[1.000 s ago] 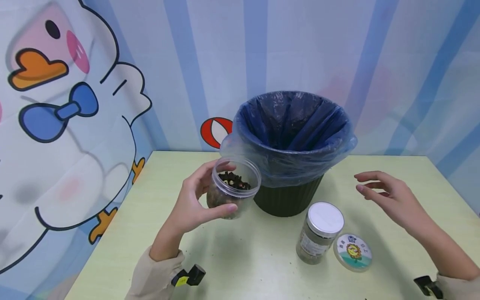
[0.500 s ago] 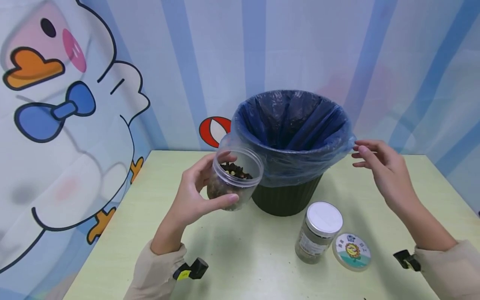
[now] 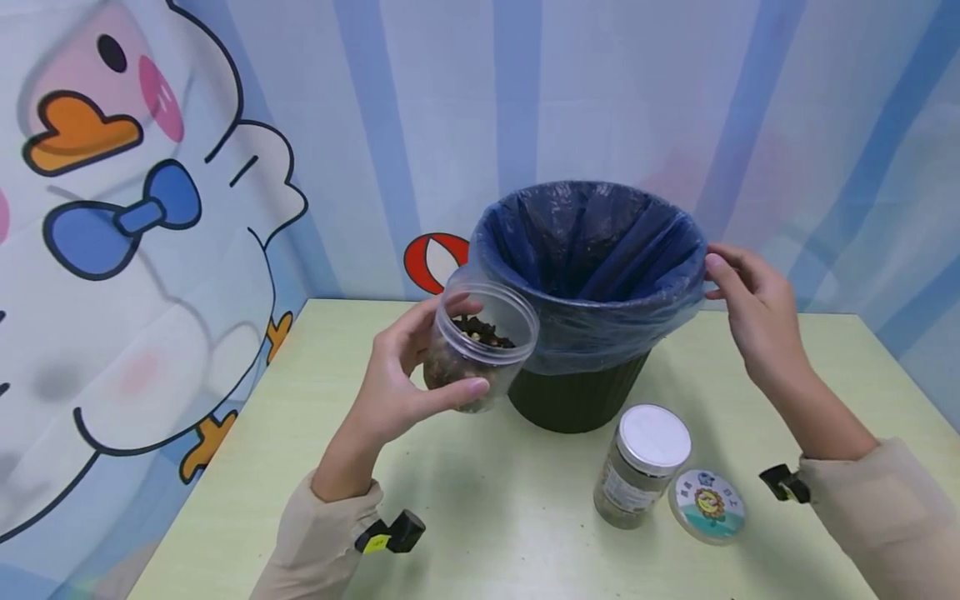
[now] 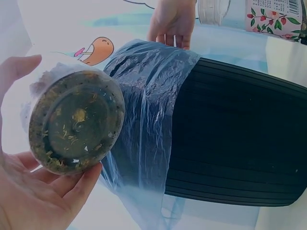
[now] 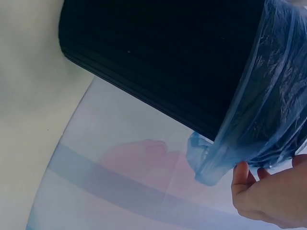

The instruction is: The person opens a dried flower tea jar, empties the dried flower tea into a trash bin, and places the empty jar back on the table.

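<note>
Head view: right hand (image 3: 763, 321) has just reached the blue liner (image 3: 611, 332), right of centre, fingers half-curled, grip unclear, seemingly steadying the bin (image 3: 577, 400); left hand (image 3: 397, 379) grips the lidless jar (image 3: 480, 354) mid-frame.

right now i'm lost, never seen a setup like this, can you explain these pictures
There's no machine, just a person's two bare hands. The wide picture comes from a head-worn camera looking down; the smaller two come from wrist cameras, each facing its own hand's work. The left hand holds an open clear jar with dark bits inside. The right hand is at the edge of the blue bag lining a dark bin on the table; I can't tell whether it grips. Nearby are a closed jar with a white lid and a sunflower-printed disc.
</note>
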A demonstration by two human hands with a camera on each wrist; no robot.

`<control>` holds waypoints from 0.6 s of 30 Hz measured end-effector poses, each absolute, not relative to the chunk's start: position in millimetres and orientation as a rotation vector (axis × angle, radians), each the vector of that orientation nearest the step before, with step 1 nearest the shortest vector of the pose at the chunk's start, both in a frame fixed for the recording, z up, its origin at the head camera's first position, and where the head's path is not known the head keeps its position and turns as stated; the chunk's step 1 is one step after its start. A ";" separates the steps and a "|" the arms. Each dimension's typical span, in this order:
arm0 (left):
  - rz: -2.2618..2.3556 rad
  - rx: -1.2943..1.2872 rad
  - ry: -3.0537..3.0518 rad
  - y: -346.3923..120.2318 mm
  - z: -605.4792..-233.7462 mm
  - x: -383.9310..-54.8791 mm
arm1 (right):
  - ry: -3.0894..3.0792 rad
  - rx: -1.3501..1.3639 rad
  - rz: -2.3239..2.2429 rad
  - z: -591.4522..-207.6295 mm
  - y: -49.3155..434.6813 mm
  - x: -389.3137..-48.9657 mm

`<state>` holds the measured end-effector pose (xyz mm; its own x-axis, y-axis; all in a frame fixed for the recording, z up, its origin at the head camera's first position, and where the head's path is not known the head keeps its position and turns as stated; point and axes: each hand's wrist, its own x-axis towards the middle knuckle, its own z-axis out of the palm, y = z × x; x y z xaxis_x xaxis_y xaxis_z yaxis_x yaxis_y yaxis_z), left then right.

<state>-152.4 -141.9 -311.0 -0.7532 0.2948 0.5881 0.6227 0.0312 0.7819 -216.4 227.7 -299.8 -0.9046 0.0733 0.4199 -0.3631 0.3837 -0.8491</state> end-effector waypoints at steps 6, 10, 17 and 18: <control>-1.771 -0.942 -2.047 -137.1 -310.0 -155.0 | -2.277 0.232 1.522 -289.2 222.3 -221.2; -1.753 -0.942 -2.038 -133.6 -306.2 -156.2 | -2.271 0.163 1.533 -282.9 217.3 -225.9; -1.714 -0.934 -2.025 -128.7 -296.3 -159.6 | -2.206 0.078 1.615 -271.3 206.8 -240.4; -1.709 -0.932 -2.023 -128.1 -295.1 -160.0 | -2.215 0.087 1.639 -269.9 205.7 -242.2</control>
<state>-160.0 -128.1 -295.1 -0.7301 0.2655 0.6296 0.6651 0.0650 0.7439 -242.2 205.7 -269.9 -0.9250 0.1743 0.3376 -0.2719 0.3167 -0.9087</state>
